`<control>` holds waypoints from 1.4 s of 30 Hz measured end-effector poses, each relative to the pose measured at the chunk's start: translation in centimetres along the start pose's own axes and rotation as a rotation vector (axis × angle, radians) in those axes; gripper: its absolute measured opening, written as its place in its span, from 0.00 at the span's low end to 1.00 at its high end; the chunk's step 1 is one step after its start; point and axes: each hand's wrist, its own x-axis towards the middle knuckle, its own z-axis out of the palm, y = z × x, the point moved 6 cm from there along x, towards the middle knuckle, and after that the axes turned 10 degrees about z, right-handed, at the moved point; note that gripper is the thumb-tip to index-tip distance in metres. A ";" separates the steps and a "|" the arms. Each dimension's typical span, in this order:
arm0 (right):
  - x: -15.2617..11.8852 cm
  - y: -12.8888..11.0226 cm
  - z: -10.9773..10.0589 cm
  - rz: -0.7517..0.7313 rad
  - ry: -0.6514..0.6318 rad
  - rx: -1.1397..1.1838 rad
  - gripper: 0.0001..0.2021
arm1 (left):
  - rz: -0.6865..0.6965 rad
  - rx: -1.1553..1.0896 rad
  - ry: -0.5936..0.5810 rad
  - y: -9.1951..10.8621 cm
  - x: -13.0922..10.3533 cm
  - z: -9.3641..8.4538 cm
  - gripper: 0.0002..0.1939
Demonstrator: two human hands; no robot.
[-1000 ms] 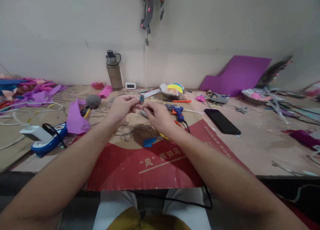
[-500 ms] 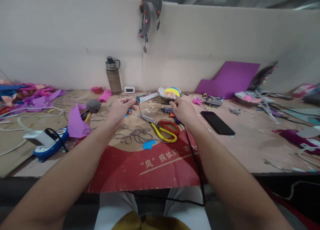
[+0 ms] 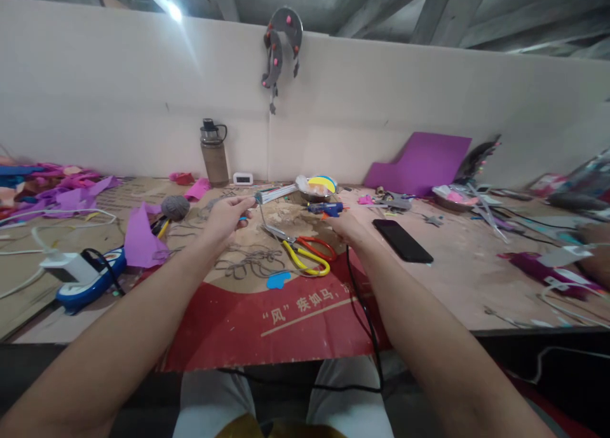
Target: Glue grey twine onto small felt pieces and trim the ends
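Observation:
My left hand (image 3: 232, 217) is closed in a pinch at the middle of the table. At its fingertips is a small dark grey-blue piece (image 3: 258, 198), with grey yarn (image 3: 263, 217) hanging from it toward the loose strands on the cardboard. My right hand (image 3: 350, 226) is closed around the handle of a blue hot glue gun (image 3: 330, 207), its nozzle turned left and its black cord (image 3: 358, 292) running down below the hand. Between my hands lie scissors (image 3: 305, 255) with red and yellow handles, blades partly apart. A blue felt scrap (image 3: 278, 280) sits in front of them.
A grey yarn ball (image 3: 175, 207), water bottle (image 3: 214, 155) and small white clock (image 3: 243, 178) stand at the back left. On the left is a blue power strip (image 3: 90, 285). A black phone (image 3: 403, 240) lies right. Purple sheet (image 3: 422, 164) leans on the wall.
The view has tilted up a little. My right hand has turned and lowered slightly, so the glue gun now shows above it, pointing left. My left hand keeps its pinch.

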 end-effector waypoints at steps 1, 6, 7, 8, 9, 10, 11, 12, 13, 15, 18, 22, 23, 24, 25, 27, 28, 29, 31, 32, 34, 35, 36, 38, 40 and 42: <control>0.0 -0.1 -0.3 0.007 0.015 0.068 0.09 | -0.005 0.002 0.009 -0.1 0.0 -0.1 0.10; -2.0 -2.9 0.2 -0.075 -0.021 0.400 0.14 | -0.013 0.002 0.036 -0.5 0.2 -0.5 0.11; -2.8 -3.8 0.5 -0.122 -0.077 0.511 0.14 | -0.018 0.003 0.039 -0.6 0.2 -0.6 0.11; -3.8 -4.8 0.6 -0.175 -0.122 0.581 0.14 | -0.023 0.006 0.043 -0.8 0.3 -0.6 0.11; -4.8 -5.6 0.8 -0.216 -0.153 0.598 0.14 | -0.026 0.010 0.047 -0.9 0.3 -0.7 0.11; -5.7 -6.2 0.8 -0.244 -0.164 0.565 0.14 | -0.028 0.013 0.049 -0.9 0.3 -0.7 0.12; -6.5 -6.7 0.8 -0.269 -0.146 0.516 0.14 | -0.030 0.015 0.051 -1.0 0.3 -0.8 0.12; -7.1 -7.0 0.8 -0.295 -0.135 0.460 0.14 | -0.033 0.016 0.053 -1.0 0.3 -0.8 0.11; -7.6 -7.2 0.8 -0.329 -0.117 0.415 0.14 | -0.039 0.016 0.058 -1.0 0.3 -0.8 0.11; -8.2 -7.5 1.0 -0.417 -0.086 0.351 0.16 | -0.058 0.016 0.063 -1.0 0.2 -0.7 0.10; -8.3 -7.5 1.7 -0.544 -0.082 0.297 0.17 | -0.073 0.019 0.071 -1.0 0.1 -0.6 0.10; -8.4 -7.4 2.5 -0.586 -0.098 0.228 0.17 | -0.073 0.007 0.059 -1.1 0.1 -0.4 0.10; -8.5 -7.4 2.5 -0.576 -0.092 0.207 0.17 | -0.072 0.003 0.054 -1.1 0.1 -0.4 0.10; -8.6 -7.4 2.5 -0.566 -0.086 0.186 0.19 | -0.071 0.002 0.054 -1.1 0.1 -0.4 0.10; -8.7 -7.4 2.5 -0.555 -0.081 0.168 0.19 | -0.070 0.002 0.054 -1.1 0.2 -0.4 0.10; -8.9 -7.3 2.5 -0.540 -0.081 0.153 0.20 | -0.068 0.002 0.056 -1.2 0.2 -0.4 0.10; -8.9 -7.3 2.5 -0.539 -0.079 0.157 0.21 | -0.069 0.001 0.056 -1.2 0.2 -0.4 0.09; -8.8 -7.3 2.5 -0.542 -0.075 0.167 0.20 | -0.071 0.000 0.056 -1.2 0.2 -0.4 0.09; -8.3 -7.4 2.3 -0.547 -0.062 0.204 0.18 | -0.077 -0.001 0.059 -1.1 0.2 -0.4 0.10; -8.0 -7.6 2.2 -0.543 -0.058 0.232 0.17 | -0.081 -0.001 0.063 -1.1 0.2 -0.4 0.10; -7.2 -8.2 1.9 -0.511 -0.074 0.292 0.15 | -0.085 -0.002 0.067 -1.1 0.2 -0.6 0.10; -6.8 -8.7 1.6 -0.493 -0.086 0.323 0.14 | -0.084 -0.004 0.065 -1.1 0.2 -0.7 0.11; -6.5 -9.3 1.3 -0.483 -0.095 0.350 0.14 | -0.082 -0.007 0.064 -1.1 0.3 -0.8 0.11; -6.3 -10.4 0.5 -0.502 -0.086 0.388 0.14 | -0.078 -0.010 0.078 -1.2 0.5 -1.1 0.12; -6.5 -10.8 0.0 -0.529 -0.064 0.406 0.14 | -0.084 -0.009 0.106 -1.4 0.6 -1.5 0.12; -6.6 -10.0 0.2 -0.522 -0.057 0.388 0.13 | -0.093 -0.008 0.118 -1.6 0.7 -1.7 0.12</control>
